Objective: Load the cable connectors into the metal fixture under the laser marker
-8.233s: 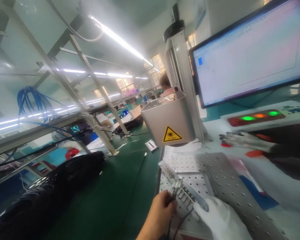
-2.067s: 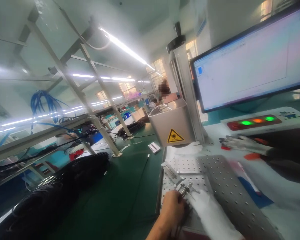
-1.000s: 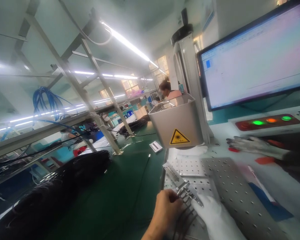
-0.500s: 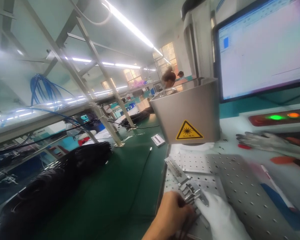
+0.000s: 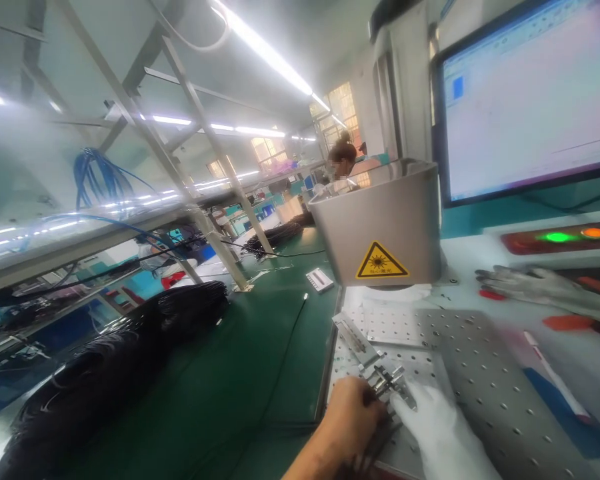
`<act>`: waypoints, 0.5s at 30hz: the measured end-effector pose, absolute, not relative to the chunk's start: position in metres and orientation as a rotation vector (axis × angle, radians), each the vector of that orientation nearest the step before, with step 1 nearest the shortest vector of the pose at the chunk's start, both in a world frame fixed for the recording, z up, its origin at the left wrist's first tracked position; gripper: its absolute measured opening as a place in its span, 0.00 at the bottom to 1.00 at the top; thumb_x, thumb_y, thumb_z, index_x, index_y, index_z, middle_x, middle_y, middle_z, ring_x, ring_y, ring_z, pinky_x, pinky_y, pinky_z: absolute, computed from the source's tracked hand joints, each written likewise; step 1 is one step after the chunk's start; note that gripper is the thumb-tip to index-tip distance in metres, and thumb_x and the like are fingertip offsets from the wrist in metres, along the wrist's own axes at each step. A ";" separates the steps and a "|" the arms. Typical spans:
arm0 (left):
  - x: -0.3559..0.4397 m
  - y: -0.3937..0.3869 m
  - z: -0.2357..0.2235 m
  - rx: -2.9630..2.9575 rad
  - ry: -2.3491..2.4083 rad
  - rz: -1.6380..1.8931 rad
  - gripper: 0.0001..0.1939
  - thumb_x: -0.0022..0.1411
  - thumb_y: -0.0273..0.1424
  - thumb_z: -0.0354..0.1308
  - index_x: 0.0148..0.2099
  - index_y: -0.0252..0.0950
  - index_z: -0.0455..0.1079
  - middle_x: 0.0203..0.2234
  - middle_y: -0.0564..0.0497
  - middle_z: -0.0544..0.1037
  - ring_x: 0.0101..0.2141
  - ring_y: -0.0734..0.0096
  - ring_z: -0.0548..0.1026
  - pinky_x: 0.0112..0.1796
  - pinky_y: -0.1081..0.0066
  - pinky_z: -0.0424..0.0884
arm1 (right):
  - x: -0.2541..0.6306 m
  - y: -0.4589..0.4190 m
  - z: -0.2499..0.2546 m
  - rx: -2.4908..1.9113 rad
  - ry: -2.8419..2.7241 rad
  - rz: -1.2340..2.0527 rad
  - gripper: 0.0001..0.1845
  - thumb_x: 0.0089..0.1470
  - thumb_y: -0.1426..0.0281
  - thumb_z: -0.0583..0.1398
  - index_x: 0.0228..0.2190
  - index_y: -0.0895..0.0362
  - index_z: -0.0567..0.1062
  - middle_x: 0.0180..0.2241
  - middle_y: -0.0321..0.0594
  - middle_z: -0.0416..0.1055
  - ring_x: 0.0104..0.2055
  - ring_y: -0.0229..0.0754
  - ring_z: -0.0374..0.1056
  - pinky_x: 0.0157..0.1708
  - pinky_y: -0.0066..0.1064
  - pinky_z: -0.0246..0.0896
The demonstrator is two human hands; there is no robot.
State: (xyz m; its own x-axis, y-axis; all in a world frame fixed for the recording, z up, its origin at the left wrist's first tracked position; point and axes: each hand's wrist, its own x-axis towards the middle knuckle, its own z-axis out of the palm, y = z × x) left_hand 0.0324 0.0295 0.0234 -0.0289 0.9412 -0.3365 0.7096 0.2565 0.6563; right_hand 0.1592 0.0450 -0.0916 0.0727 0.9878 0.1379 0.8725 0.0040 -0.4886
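My bare left hand (image 5: 355,417) is closed at the near end of a small metal fixture (image 5: 354,340). Dark cables (image 5: 367,460) run out beneath its fingers toward me; their tips are hidden by the hand. On the other side, my right hand (image 5: 433,427), in a white glove, pinches the fixture's near right end with thumb and forefinger. The fixture has shiny clamp-like metal pieces (image 5: 387,379) between the two hands. It lies at a slant on a perforated metal plate (image 5: 485,380), below a grey machine head (image 5: 380,223) with a yellow laser warning sign.
A thick bundle of black cables (image 5: 105,360) lies on the green mat (image 5: 230,387) at left. One thin cable (image 5: 294,327) and a small slotted plate (image 5: 319,280) are nearer the machine. Rightward are a grey glove (image 5: 530,283), a pen (image 5: 555,373) and a monitor (image 5: 530,113).
My left hand has shifted slightly up toward the clamp pieces of the fixture. My right hand stays almost in place. The whole view has turned a little.
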 end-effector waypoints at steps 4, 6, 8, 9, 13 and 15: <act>0.023 0.029 0.022 1.460 1.803 0.556 0.03 0.52 0.30 0.58 0.28 0.35 0.69 0.21 0.58 0.68 0.27 0.77 0.64 0.29 0.75 0.56 | 0.154 0.046 -0.092 -1.939 -1.813 0.282 0.22 0.60 0.68 0.48 0.46 0.54 0.79 0.42 0.46 0.75 0.38 0.46 0.74 0.37 0.33 0.69; 0.020 0.030 0.021 1.498 1.843 0.599 0.03 0.52 0.28 0.57 0.26 0.35 0.69 0.19 0.58 0.67 0.26 0.78 0.63 0.29 0.75 0.55 | 0.154 0.047 -0.091 -1.939 -1.824 0.278 0.22 0.60 0.68 0.48 0.47 0.54 0.78 0.42 0.44 0.75 0.38 0.46 0.74 0.37 0.33 0.69; 0.019 0.030 0.020 1.538 1.891 0.594 0.04 0.51 0.26 0.57 0.24 0.35 0.68 0.18 0.58 0.67 0.25 0.78 0.63 0.29 0.75 0.55 | 0.155 0.048 -0.089 -1.932 -1.837 0.299 0.22 0.61 0.68 0.48 0.46 0.52 0.79 0.41 0.43 0.75 0.37 0.45 0.74 0.36 0.32 0.69; 0.019 0.031 0.020 1.549 1.914 0.591 0.04 0.50 0.25 0.57 0.24 0.34 0.68 0.18 0.58 0.67 0.25 0.78 0.63 0.28 0.74 0.54 | 0.156 0.048 -0.088 -1.928 -1.842 0.309 0.22 0.61 0.68 0.48 0.45 0.51 0.79 0.41 0.42 0.75 0.37 0.44 0.74 0.36 0.32 0.69; 0.024 0.029 0.019 1.554 1.989 0.561 0.04 0.51 0.25 0.56 0.24 0.35 0.68 0.21 0.56 0.70 0.26 0.76 0.65 0.30 0.74 0.55 | 0.161 0.048 -0.086 -1.896 -1.859 0.299 0.21 0.61 0.68 0.48 0.44 0.51 0.79 0.41 0.43 0.75 0.37 0.45 0.74 0.37 0.32 0.69; 0.027 0.028 0.020 1.577 2.039 0.491 0.03 0.51 0.26 0.57 0.26 0.35 0.69 0.25 0.54 0.73 0.29 0.75 0.66 0.32 0.73 0.55 | 0.161 0.047 -0.087 -1.874 -1.876 0.296 0.21 0.61 0.68 0.48 0.44 0.52 0.79 0.42 0.45 0.75 0.38 0.46 0.74 0.37 0.33 0.69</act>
State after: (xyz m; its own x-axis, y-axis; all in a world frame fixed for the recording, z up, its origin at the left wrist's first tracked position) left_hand 0.0267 0.0276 0.0198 -0.1940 0.9655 -0.1740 0.7804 0.2593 0.5690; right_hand 0.1613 0.0472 -0.0866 0.0426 0.9839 0.1733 0.8828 0.0442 -0.4677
